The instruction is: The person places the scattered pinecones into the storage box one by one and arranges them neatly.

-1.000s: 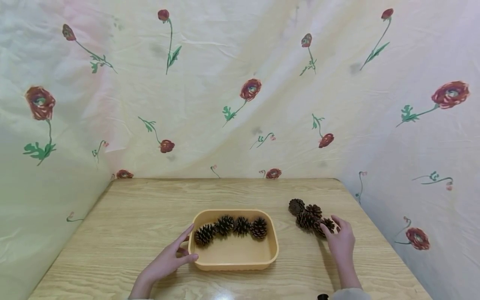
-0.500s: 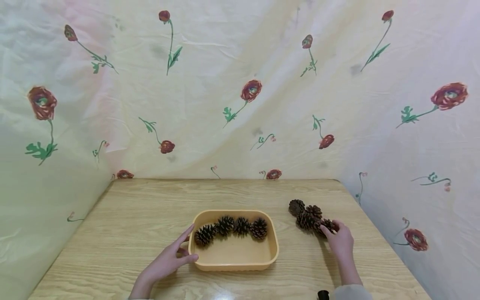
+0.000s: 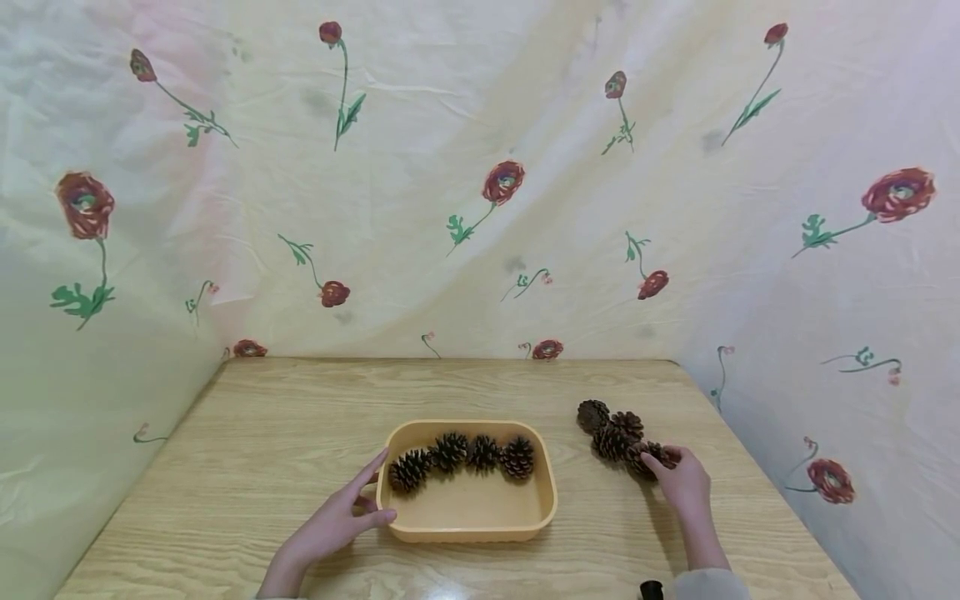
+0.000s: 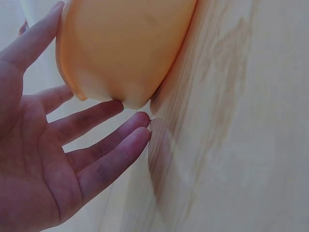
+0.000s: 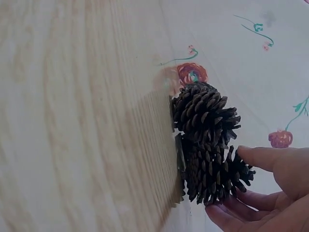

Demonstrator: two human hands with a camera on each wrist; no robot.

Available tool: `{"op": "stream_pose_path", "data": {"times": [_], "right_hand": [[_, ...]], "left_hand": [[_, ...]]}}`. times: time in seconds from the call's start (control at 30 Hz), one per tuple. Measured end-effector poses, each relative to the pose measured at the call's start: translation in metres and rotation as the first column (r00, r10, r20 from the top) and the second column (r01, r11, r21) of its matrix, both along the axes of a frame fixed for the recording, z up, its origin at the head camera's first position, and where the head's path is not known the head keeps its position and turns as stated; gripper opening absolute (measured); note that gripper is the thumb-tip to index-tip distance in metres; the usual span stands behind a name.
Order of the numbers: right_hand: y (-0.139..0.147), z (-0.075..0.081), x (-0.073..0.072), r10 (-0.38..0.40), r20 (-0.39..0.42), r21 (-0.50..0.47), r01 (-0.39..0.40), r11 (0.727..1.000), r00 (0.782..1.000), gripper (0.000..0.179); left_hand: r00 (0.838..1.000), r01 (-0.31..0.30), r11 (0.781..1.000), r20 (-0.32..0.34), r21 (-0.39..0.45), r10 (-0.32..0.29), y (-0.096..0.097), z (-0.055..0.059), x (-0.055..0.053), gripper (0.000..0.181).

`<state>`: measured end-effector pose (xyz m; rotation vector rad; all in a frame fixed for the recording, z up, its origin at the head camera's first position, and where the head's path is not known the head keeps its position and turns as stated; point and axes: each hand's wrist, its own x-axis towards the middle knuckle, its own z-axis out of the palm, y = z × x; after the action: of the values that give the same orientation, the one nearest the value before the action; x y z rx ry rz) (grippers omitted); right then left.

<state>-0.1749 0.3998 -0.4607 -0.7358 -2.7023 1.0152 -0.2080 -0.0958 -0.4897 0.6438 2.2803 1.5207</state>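
A yellow plastic box (image 3: 465, 530) stands on the table with several dark pine cones (image 3: 450, 452) lined along its back side. At its left end my left hand (image 3: 337, 518) rests, fingers spread and mostly straight, thumb on the rim; in the left wrist view the fingertips touch the outer wall (image 4: 125, 48). To the right of the box, my right hand (image 3: 684, 483) pinches the nearest pine cone (image 5: 212, 169) of a small cluster between thumb and fingers. Another pine cone (image 5: 203, 111) sits right behind it. Several more pine cones (image 3: 611, 429) lie grouped there.
The wood-grain table (image 3: 300, 400) is enclosed by a floral cloth (image 3: 420, 208) at the back and both sides. A small black object (image 3: 651, 590) shows at the bottom edge, beside the right sleeve (image 3: 708, 585).
The right hand's fingers have closed in around the nearest pine cone, which has shifted slightly. The left hand and the box have stayed in place.
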Motion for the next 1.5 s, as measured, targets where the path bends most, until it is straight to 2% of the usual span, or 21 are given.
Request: {"op": "stream_pose_path", "data": {"times": [0.6,0.8,1.1,1.5], "right_hand": [[-0.007,0.002,0.007,-0.001,-0.030,0.064,0.003,0.998,1.000,0.066],[-0.012,0.005,0.012,-0.009,-0.069,0.054,0.013,0.998,0.998,0.064],[-0.017,0.014,0.015,0.001,-0.064,0.033,0.001,0.999,0.998,0.066],[-0.024,0.019,0.016,-0.005,-0.108,0.039,0.009,0.999,0.994,0.064]], "left_hand": [[1.000,-0.006,1.000,-0.003,-0.013,0.006,-0.003,0.001,0.001,0.085],[1.000,-0.009,1.000,0.006,-0.009,0.009,-0.003,0.002,0.001,0.086],[1.000,0.001,1.000,-0.009,-0.015,-0.002,0.000,-0.001,0.000,0.085],[1.000,-0.008,1.000,-0.016,-0.025,0.008,0.001,0.001,0.001,0.086]]}}
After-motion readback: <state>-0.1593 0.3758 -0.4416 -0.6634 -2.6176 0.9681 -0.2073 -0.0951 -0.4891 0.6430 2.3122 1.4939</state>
